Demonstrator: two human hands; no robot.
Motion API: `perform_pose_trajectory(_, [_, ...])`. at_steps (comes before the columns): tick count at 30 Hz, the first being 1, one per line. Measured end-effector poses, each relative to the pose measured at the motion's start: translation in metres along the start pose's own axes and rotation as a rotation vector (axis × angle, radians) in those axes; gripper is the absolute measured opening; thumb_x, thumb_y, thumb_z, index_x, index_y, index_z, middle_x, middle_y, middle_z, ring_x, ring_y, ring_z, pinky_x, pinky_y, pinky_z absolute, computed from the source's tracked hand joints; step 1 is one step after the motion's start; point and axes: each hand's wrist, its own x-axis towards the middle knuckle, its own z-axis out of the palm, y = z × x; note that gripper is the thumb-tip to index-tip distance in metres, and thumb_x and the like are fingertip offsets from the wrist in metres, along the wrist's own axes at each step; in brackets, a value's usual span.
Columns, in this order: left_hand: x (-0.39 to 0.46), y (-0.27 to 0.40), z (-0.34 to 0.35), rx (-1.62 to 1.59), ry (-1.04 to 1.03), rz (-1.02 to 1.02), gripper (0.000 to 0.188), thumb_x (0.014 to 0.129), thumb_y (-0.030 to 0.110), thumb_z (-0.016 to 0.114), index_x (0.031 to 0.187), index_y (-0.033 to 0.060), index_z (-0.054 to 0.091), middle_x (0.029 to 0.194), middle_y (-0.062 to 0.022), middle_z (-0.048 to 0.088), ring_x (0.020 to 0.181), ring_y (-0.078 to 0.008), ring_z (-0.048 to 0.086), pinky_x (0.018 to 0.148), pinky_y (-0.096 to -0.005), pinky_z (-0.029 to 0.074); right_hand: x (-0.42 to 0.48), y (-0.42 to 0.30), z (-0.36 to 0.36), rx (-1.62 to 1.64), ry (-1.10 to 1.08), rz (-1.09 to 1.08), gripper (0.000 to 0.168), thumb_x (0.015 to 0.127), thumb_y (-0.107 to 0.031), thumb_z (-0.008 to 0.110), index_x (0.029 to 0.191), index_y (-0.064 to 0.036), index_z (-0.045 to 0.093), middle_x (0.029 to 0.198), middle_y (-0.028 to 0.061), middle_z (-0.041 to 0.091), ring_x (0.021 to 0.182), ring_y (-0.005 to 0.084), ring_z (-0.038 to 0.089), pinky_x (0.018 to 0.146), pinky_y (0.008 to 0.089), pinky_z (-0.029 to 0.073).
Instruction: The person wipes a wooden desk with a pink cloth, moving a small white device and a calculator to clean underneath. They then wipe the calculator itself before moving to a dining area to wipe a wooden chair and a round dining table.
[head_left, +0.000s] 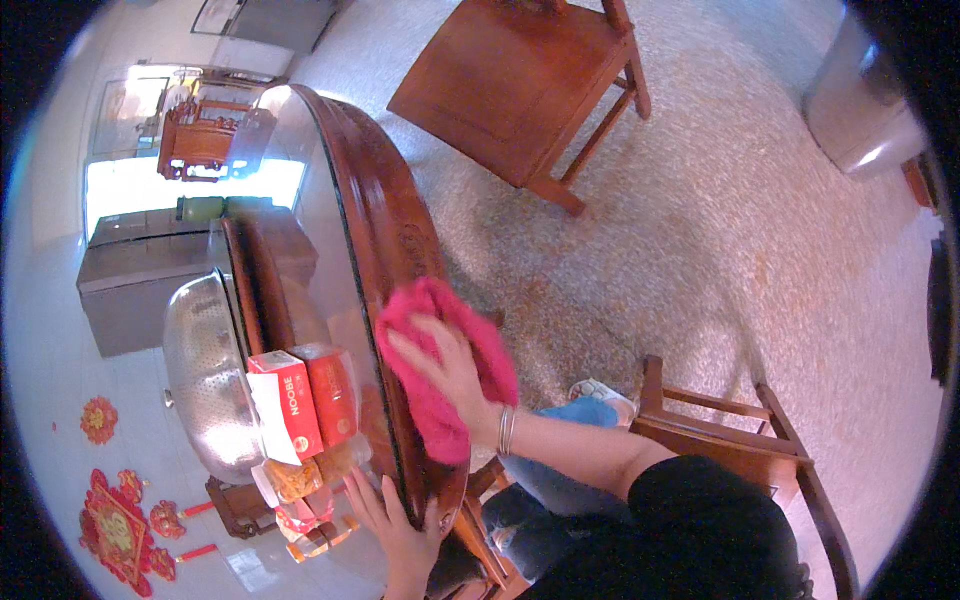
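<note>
My right hand (450, 367) presses a bunched pink cloth (491, 360) against the carved wooden rim (375, 202) of a dark reddish-brown table. The hand and cloth are slightly blurred, and a bangle circles the wrist. My left hand (401, 529) rests with spread fingers at the edge of the glossy tabletop (337, 315), holding nothing. Close to its fingertips are a clear jar with orange-yellow contents (289, 480) and a smaller container with an orange lid (307, 544). A red and white tissue box (289, 405) stands just beyond them.
A perforated metal dome cover (210, 375) sits behind the box. One wooden chair (510, 82) stands past the table; another (720, 427) is beside me. A shiny metal bin (862, 97) is on the speckled floor (675, 247). Red decorations (116, 529) hang on the wall.
</note>
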Motion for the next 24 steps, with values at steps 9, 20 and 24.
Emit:
perform_pose_trajectory(9, [-0.004,-0.001,-0.003,-0.008,-0.031,-0.001,0.078,0.079,0.025,0.068,0.141,0.0104,0.024,0.146,-0.0298,0.017,0.133,-0.0504,0.017,0.105,-0.0632,0.017,0.205,0.11,0.006,0.157,0.255,-0.289,0.06,0.072,-0.024,0.065,0.126,-0.008,0.046,0.116,0.0248,0.053,0.107,0.0412,0.051,0.091,0.0463,0.04])
perform_pose_trajectory(20, [-0.001,0.002,0.001,0.003,0.005,-0.019,0.079,0.078,0.019,0.069,0.142,0.0107,0.023,0.148,-0.0243,0.017,0.135,-0.0471,0.016,0.106,-0.0606,0.016,0.227,0.117,-0.007,0.674,-0.196,0.525,0.04,0.086,-0.045,0.052,0.104,-0.01,0.062,0.096,0.0078,0.064,0.091,0.0197,0.059,0.081,0.0355,0.046])
perform_pose_trajectory(24, [0.005,0.003,0.003,0.058,0.052,0.03,0.073,0.081,0.02,0.063,0.141,0.0014,0.025,0.148,-0.0231,0.021,0.137,-0.0416,0.016,0.11,-0.0545,0.012,0.156,0.113,0.003,1.236,-0.079,0.837,0.043,0.086,-0.05,0.055,0.112,-0.016,0.059,0.102,0.0012,0.06,0.091,0.0135,0.054,0.078,0.0342,0.044])
